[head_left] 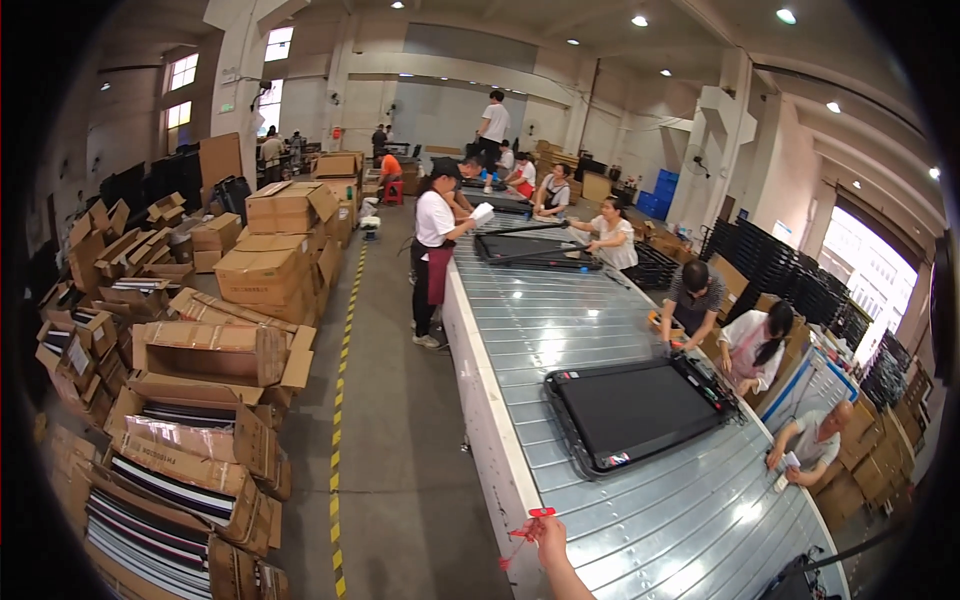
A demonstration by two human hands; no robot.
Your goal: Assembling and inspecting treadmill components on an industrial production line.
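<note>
**Red tag held at the near edge of the conveyor bench**

The small red tag (541,512) with its thin red tie sits pinched at the fingertips of the one hand (551,533) that shows, raised from the lower edge of the frame just over the near left edge of the long slatted metal bench (560,320). Which of the person's hands this is cannot be told from the view; the other is out of view. The fingers are closed on the tag, with the tie dangling to the left.

Nearest unit on the bench: a flat black treadmill deck (640,410), lying well beyond the hand. A second black deck (535,250) lies farther up the line.

Judgement: to handle this well, the grip should stay at the tag's body so the tie hangs free and does not snag on the bench slats.

Surroundings: co-workers stand along both sides of the bench. Stacks of opened cardboard cartons (200,390) line the floor to the left, beyond a yellow-striped floor line (340,420).
</note>
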